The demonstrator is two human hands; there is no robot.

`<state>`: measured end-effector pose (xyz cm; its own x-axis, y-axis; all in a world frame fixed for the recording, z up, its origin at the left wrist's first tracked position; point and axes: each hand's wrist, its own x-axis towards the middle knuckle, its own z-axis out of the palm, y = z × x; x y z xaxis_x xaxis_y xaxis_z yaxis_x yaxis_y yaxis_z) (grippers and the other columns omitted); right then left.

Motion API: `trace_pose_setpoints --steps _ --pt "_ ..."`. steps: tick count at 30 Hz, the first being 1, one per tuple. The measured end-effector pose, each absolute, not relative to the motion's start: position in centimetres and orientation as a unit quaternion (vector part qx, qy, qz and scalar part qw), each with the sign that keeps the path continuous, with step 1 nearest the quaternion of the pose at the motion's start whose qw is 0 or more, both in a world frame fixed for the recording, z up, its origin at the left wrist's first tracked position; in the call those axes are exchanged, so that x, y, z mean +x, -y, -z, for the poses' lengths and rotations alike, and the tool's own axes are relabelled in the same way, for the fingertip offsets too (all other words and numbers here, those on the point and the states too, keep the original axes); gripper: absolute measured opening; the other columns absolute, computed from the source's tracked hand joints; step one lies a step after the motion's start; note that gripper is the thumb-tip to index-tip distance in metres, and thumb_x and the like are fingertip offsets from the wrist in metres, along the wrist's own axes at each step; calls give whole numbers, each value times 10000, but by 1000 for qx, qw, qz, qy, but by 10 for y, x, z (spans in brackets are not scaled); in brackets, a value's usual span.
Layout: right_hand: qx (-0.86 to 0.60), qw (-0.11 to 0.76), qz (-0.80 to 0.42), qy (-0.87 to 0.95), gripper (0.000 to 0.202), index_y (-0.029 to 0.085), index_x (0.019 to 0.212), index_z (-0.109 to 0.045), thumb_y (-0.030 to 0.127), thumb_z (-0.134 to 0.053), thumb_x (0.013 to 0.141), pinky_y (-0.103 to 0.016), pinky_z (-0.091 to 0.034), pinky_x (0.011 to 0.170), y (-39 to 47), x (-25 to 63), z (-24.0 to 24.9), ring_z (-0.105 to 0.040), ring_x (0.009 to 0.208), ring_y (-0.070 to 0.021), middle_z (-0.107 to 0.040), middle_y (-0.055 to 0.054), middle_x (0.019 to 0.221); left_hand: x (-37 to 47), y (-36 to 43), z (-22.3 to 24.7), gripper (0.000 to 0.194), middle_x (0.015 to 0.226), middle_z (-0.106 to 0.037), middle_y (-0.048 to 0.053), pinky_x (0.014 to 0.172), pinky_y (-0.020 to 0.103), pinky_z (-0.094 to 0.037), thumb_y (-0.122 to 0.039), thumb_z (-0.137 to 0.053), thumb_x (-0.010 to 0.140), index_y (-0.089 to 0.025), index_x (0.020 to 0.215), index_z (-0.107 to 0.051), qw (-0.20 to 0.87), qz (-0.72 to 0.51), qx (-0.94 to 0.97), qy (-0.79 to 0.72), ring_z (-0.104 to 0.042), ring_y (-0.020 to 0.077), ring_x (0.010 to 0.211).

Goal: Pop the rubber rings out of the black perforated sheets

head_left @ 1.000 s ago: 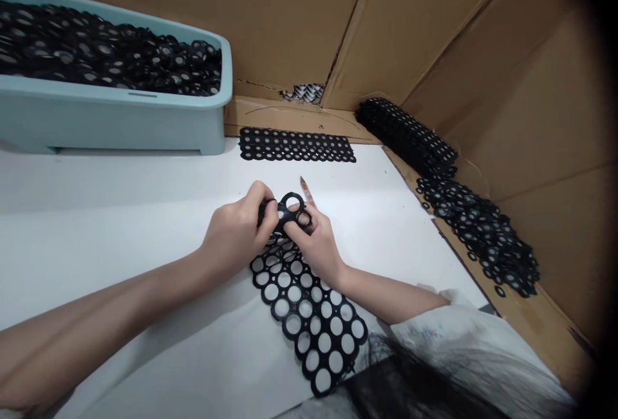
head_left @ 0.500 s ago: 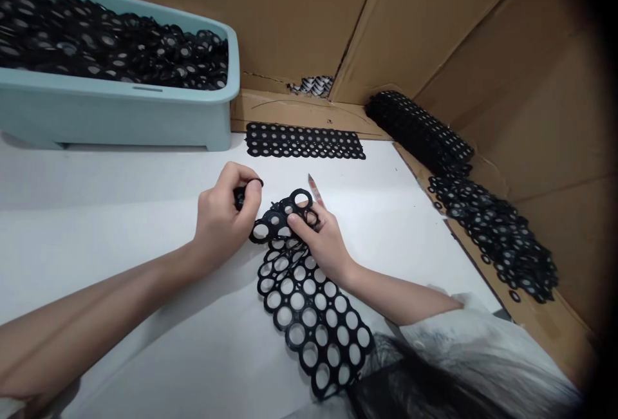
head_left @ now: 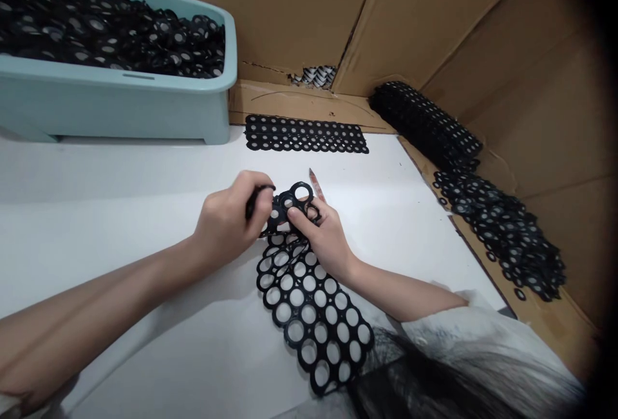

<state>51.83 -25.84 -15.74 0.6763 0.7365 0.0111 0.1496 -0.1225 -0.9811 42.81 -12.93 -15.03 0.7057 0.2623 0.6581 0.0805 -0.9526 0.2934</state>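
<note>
A black sheet of joined rings [head_left: 309, 303] hangs down toward me over the white table, its upper end bunched and folded. My right hand [head_left: 326, 232] pinches that upper end, thumb on top. Close beside it, my left hand [head_left: 234, 213] is closed around one or more loose black rings [head_left: 251, 200], partly hidden by the fingers. The left fingertips are at the sheet's upper left edge; whether they touch it I cannot tell. Just beyond my right hand lies a pointed, pen-like tool [head_left: 316, 185], its lower end hidden.
A pale blue bin [head_left: 145, 107] full of black rings stands at the back left. A flat black ring sheet [head_left: 306, 134] lies by the cardboard wall [head_left: 299, 13]. On the right are a stack of ring sheets [head_left: 425, 123] and a heap of loose rings [head_left: 506, 232].
My left hand has moved right, up against the bunched end of the sheet. My right hand keeps its hold in about the same place. The view has shifted slightly.
</note>
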Motion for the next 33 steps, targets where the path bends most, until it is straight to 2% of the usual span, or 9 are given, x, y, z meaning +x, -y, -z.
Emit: trace_pose_setpoints --steps 2,5,7,11,16,23,27,30,33 --pt "-704 583 -254 315 157 179 764 -536 333 -515 786 -253 -434 640 258 518 157 -532 638 -111 -540 29 590 430 133 150 149 662 -607 -11 476 200 -370 -245 -384 833 -186 878 -513 117 -356 922 -102 -517 87 490" --pt "-703 585 -253 316 144 178 738 -522 316 -531 777 -236 -404 587 258 516 157 -433 523 -81 -403 66 514 431 136 151 175 605 -578 -18 448 219 -334 -268 -345 851 -188 849 -500 93 -252 961 -60 -509 109 485" --pt "-694 590 -261 319 142 175 744 -513 311 -530 778 -223 -377 546 258 515 157 -377 499 -69 -361 69 531 432 138 151 196 600 -565 -18 433 221 -314 -268 -307 864 -184 847 -484 111 -197 972 -64 -497 111 476" --pt "-665 600 -285 341 134 182 801 -495 316 -494 802 -211 -362 527 260 515 158 -389 541 -74 -395 50 607 430 140 148 212 633 -556 -12 469 212 -333 -293 -269 878 -186 848 -450 192 -148 968 -69 -503 107 505" --pt "-669 593 -271 356 114 197 819 -481 309 -462 817 -230 -418 613 261 516 158 -468 642 -104 -478 17 702 430 142 139 302 634 -541 -16 462 223 -322 -486 -397 803 -200 899 -411 282 -77 954 -60 -498 128 502" --pt "-633 629 -336 300 147 203 767 -445 335 -503 793 -205 -416 477 260 514 157 -428 531 -88 -405 43 612 436 131 137 162 690 -523 -34 567 218 -387 -373 -383 835 -219 872 -417 519 -42 850 -76 -513 106 615" --pt "-608 638 -380 280 166 194 816 -445 349 -499 793 -195 -400 438 257 513 157 -455 512 -80 -490 29 650 441 124 142 156 611 -484 -45 507 198 -382 -365 -420 816 -210 817 -420 618 -27 779 -105 -489 88 551" --pt "-613 636 -378 276 207 186 870 -442 373 -489 793 -199 -376 420 255 513 155 -437 475 -76 -511 22 638 442 123 137 176 511 -411 -67 388 173 -283 -380 -440 800 -207 801 -405 650 -33 741 -164 -391 65 408" --pt "-611 634 -381 283 226 192 881 -429 396 -476 797 -207 -354 398 254 513 155 -401 430 -71 -506 28 613 441 121 121 191 462 -305 -91 347 166 -214 -394 -434 797 -209 782 -385 668 -16 712 -215 -303 53 346"
